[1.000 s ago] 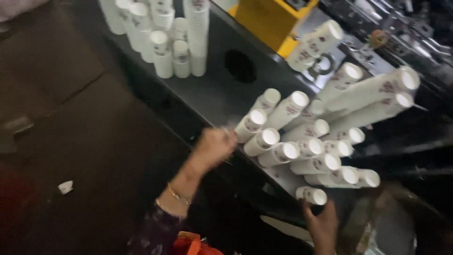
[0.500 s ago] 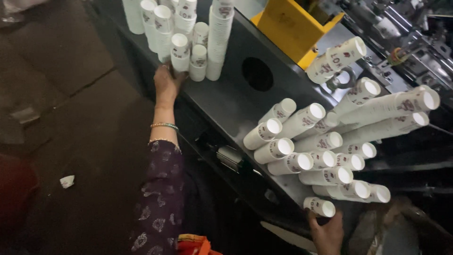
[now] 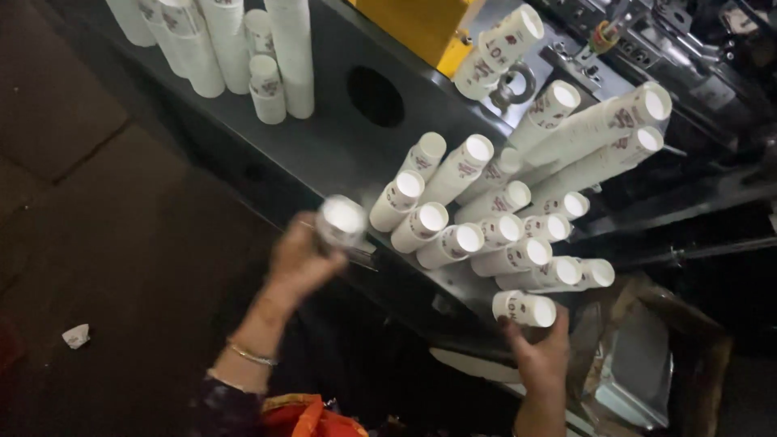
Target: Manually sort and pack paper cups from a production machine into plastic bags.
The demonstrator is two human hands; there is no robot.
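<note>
The left hand [image 3: 301, 260] grips a white paper cup [image 3: 341, 220] at the table's [image 3: 340, 146] near edge, open mouth facing the camera, while the right hand [image 3: 541, 356] grips a short cup stack [image 3: 524, 308] lying horizontal, mouth pointing right, below the stacked rows [image 3: 502, 218].

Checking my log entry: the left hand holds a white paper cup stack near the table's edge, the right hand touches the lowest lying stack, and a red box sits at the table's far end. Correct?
Not quite: the box is yellow, not red, as the head view shows. The left hand does hold a white cup stack near the table edge, and the right hand touches the lowest lying stack.
</note>
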